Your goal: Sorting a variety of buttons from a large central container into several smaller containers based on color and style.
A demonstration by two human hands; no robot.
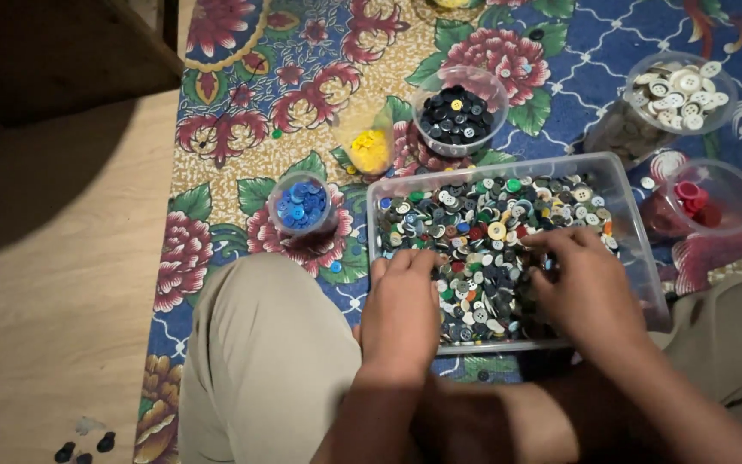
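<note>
Mixed buttons (483, 232) — both hands (401, 305) in bin (637, 249).

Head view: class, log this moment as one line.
left hand: in mixed buttons | right hand: in buttons | clear tray | sorted cups around

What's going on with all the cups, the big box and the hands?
Clear box: open, full of mixed buttons.
Blue button cup: upright, partly filled.
Yellow button cup: tilted, partly filled.
Black button cup: open, partly filled.
White button cup: tipped, nearly full.
Red button cup: tipped, few buttons.
Left hand: resting on buttons.
Right hand: fingers in buttons.
</note>
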